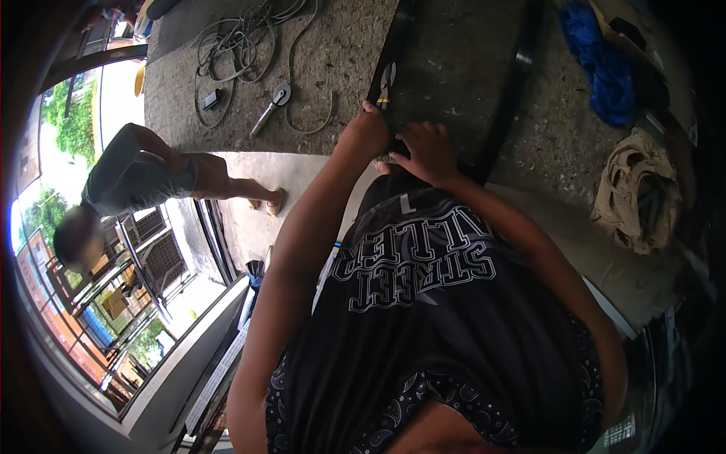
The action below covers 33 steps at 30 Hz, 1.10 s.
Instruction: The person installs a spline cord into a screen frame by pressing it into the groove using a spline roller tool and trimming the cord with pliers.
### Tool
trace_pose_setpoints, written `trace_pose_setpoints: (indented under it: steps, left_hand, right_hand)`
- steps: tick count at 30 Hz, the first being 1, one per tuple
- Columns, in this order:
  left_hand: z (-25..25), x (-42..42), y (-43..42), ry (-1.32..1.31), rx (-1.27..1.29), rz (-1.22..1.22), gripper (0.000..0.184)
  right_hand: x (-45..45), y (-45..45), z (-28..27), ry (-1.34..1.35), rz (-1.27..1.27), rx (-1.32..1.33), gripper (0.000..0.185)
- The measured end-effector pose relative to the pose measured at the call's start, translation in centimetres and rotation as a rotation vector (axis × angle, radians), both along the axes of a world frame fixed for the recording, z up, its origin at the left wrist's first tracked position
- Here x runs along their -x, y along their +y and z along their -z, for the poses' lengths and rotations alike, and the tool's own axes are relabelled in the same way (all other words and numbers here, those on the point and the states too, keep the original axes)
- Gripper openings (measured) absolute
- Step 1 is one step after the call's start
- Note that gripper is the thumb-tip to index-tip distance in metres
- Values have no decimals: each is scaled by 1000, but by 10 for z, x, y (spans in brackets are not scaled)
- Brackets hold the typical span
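My left hand [364, 135] is closed at the near edge of the worktable, its fingers curled round a long black strip [391, 47] that runs away across the surface. Close beside it, my right hand [429, 150] has bent fingers over the table edge, with thumb and forefinger about a dark part of what looks like the same strip. Just beyond my left hand lies a pair of pliers [386, 85] with yellow on the handles. Farther left rest a hand tool with a round disc and pale handle [264, 119] and a coil of grey cable [236, 53].
A small black box-like piece [210, 99] lies by the cable. Toward the right are a blue cloth [605, 72] and a crumpled tan bag [639, 189]. Another person [144, 170] stands at the left, past the table's end. A second dark strip [516, 72] crosses the surface.
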State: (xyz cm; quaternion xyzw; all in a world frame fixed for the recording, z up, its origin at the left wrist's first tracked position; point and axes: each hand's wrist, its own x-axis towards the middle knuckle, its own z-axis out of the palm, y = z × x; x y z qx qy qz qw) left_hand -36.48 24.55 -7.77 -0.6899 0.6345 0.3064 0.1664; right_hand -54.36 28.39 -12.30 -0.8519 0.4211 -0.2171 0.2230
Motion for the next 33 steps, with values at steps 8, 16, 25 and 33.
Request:
trace_pose_setpoints:
  steps: [8, 16, 25, 33]
  left_hand:
    - [-3, 5, -13, 1, 57, -40, 79]
    - [-10, 3, -24, -55, 11, -17, 76]
    - [-6, 5, -34, -50, 97, 6, 73]
    - [-6, 11, -53, -133, 36, 46, 73]
  right_hand:
    - [1, 0, -1, 9, -2, -30, 42]
    - [0, -1, -1, -38, 5, -30, 40]
    - [1, -2, -2, -39, -3, -70, 40]
    - [1, -2, -1, -58, 8, -60, 39]
